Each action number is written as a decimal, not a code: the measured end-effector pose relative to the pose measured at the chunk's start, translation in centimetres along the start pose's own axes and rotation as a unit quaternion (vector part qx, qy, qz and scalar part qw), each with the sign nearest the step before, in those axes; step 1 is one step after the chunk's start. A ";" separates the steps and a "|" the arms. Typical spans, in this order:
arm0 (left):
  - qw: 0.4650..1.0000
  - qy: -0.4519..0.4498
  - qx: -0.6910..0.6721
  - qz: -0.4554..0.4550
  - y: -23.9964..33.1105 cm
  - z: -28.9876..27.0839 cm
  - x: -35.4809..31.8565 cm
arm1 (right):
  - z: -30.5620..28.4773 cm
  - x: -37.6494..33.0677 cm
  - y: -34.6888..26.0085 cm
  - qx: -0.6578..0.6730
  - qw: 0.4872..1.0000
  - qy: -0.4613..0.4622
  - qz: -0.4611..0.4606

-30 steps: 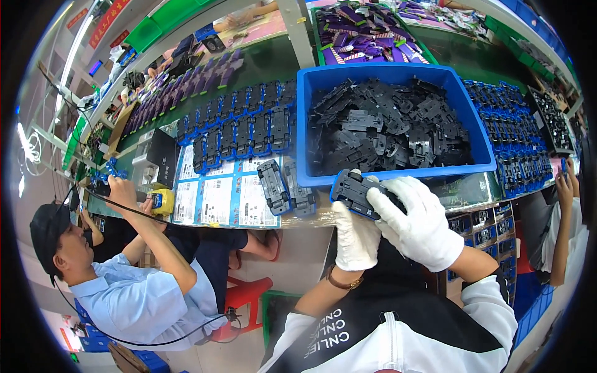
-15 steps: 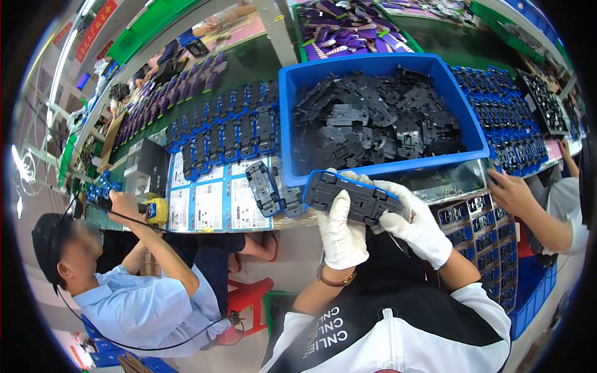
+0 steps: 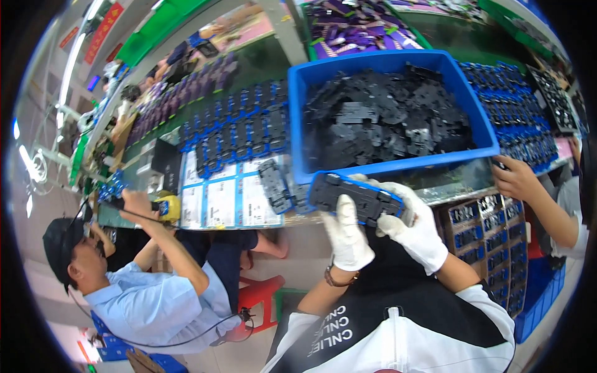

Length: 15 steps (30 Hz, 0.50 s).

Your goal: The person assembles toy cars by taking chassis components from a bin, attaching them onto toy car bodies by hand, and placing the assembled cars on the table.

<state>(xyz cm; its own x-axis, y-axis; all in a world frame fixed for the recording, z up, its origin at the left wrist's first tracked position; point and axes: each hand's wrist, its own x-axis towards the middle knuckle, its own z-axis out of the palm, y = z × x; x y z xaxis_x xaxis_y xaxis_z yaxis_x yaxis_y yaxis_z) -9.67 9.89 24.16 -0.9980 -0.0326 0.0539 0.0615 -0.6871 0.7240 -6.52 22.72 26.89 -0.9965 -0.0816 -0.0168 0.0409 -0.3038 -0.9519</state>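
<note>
I hold a toy car (image 3: pixel 353 198) in front of me, turned over so that its black underside faces up and a blue body edge shows around it. My left hand (image 3: pixel 349 239), in a white glove, is closed on its left part, thumb lying on the underside. My right hand (image 3: pixel 415 227), gloved too, grips the right end with thumb and fingers. The fingers under the car are hidden. Just left of it, more upturned toy cars (image 3: pixel 275 186) lie at the table edge.
Beyond my hands stands a blue bin (image 3: pixel 392 168) heaped with black plastic chassis plates (image 3: pixel 385 118). Rows of upturned cars (image 3: pixel 242 138) fill the table to its left. A divided carton (image 3: pixel 488 245) of cars is at right. Co-workers sit left (image 3: pixel 155 298) and right (image 3: pixel 528 193).
The surroundings have shifted slightly to the right in the picture. Both hands keep their hold on the toy car, with my left hand and its thumb slightly lower.
</note>
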 end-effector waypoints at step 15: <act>0.701 0.216 0.676 0.065 10.6 -24.8 12.0 | -11.8 -4.2 0.2 -0.327 0.862 0.338 -0.188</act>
<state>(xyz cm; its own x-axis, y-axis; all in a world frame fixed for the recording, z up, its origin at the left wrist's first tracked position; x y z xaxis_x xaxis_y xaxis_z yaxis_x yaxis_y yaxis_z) -21.38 -15.85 15.42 -0.8753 -0.4495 0.1783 -0.1830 0.6493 0.7382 -3.15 34.21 23.16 -0.7542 0.5447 0.3667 -0.1238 0.4305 -0.8940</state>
